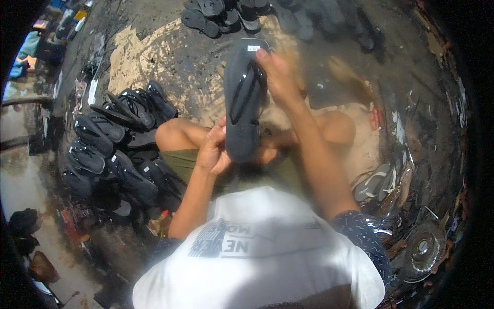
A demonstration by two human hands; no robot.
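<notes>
One blk flip-flop (241, 135) clamped in L grip (211, 150) (lower L edge) & R grip (278, 75) (upper R edge).

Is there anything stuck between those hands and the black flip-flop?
Nothing that I can see. The right hand already grips the black flip-flop near its toe, and the left hand touches its edge nearer the heel.

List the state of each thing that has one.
Held flip-flop: raised, strapped side up
Left hand: closed on its heel half
Right hand: closed on its toe end
Flip-flops at left: heaped, overlapping
Flip-flops ahead: heaped
Grey flip-flop at right: lying on ground
</notes>
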